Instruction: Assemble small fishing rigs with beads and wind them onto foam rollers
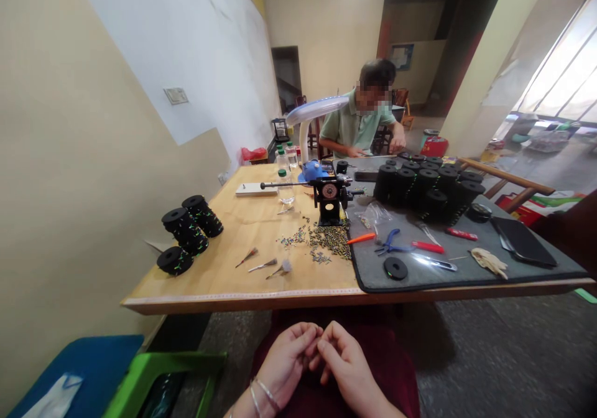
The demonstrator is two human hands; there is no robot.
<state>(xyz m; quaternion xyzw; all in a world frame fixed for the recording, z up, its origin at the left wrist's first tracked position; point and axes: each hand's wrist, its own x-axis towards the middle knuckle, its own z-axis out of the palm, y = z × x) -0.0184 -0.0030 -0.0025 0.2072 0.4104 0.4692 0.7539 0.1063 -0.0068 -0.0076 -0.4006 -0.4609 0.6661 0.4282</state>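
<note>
My left hand (284, 359) and my right hand (342, 359) rest together in my lap, below the front edge of the wooden table (224, 281). Both have their fingers curled, and the fingertips meet between them. Whatever they pinch is too small or hidden to name. Bangles circle my left wrist. Straight ahead on the table stands a small black winding machine (329, 199) with a long rod, with a scatter of small metal pieces (326, 242) in front of it.
A grey mat (448, 275) carries stacked black spools (426, 185), blue pliers (390, 244), red-handled tools and a black disc (395, 268). More spools (189, 231) lie at the left. A person in a green shirt (357, 125) works at the far end. A blue stool (74, 368) stands lower left.
</note>
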